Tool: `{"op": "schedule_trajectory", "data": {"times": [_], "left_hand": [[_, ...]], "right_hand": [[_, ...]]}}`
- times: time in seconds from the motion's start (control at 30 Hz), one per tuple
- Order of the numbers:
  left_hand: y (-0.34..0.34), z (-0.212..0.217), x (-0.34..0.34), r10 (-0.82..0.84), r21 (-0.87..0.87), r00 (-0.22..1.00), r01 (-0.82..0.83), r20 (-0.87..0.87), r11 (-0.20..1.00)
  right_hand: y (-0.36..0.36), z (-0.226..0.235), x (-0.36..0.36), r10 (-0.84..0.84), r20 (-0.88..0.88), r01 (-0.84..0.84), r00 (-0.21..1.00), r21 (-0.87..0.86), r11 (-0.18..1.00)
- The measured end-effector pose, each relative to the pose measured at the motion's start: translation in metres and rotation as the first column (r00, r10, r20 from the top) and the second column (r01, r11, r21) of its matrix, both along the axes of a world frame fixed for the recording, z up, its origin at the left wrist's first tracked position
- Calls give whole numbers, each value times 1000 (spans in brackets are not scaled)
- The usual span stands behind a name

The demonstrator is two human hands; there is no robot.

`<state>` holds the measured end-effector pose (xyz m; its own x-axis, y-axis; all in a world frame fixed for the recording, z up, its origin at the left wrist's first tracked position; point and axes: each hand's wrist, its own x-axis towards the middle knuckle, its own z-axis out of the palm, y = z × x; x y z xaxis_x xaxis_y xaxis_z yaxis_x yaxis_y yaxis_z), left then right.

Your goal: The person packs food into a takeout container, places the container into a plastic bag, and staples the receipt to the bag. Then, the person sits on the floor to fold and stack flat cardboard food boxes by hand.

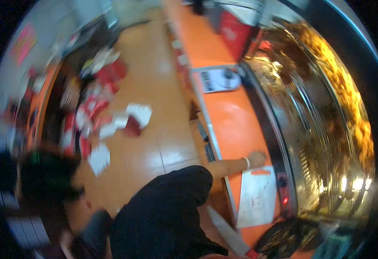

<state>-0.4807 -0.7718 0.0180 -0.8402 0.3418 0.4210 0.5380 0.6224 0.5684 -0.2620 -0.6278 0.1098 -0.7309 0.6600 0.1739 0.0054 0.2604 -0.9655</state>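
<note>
My left arm, in a black short sleeve, reaches right over the orange counter. My left hand, with a white band at its wrist, is at the far end of a white cutting board, beside its handle slot. Blur hides how its fingers are set. At the lower edge, my right hand shows only as a sliver at the red handle of a large, broad-bladed knife. The blade points up and left, near the counter's front edge. Dark specks mark the board.
A white kitchen scale stands farther along the counter. A lit glass display case of food lines the right side. A black tray lies near the board. Another person is at lower left. Red and white bags lie on the left.
</note>
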Motion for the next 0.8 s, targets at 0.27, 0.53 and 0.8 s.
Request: {"op": "schedule_trajectory", "data": {"times": [0.27,0.53,0.8], "left_hand": [[39,-37,14,202,-5,967,-204,158,979],[24,-1,48,307,-275,916,-235,260,932],[-39,30,154,360,-168,913,-330,194,929]], "right_hand": [[56,-69,-170,647,383,-742,660,193,642],[54,-77,-223,769,521,-927,370,155,341],[-25,-85,-199,847,483,-971,222,194,143]]}}
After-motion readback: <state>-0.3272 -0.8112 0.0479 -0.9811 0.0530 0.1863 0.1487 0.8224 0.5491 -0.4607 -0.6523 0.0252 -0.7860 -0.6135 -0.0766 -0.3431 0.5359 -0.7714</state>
